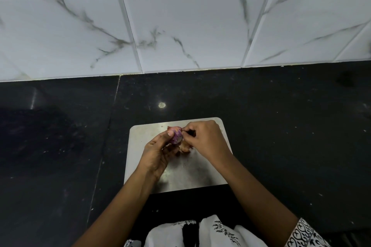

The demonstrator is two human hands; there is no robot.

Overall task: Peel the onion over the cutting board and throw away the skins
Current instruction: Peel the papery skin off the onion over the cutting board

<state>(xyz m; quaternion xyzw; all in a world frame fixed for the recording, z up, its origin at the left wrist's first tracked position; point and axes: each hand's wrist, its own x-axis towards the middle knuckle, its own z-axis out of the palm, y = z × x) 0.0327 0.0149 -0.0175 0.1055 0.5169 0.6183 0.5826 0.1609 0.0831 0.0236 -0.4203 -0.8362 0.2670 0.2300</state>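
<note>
A small purple onion is held above the steel cutting board. My left hand grips the onion from below and the left, thumb on its top. My right hand pinches a bit of skin at the onion's right side. A few brown peeled skins lie on the board just under my hands. Much of the onion is hidden by my fingers.
The board lies on a black stone counter that runs left and right. A white marbled tile wall rises behind it. The counter's front edge and my patterned white clothing are at the bottom.
</note>
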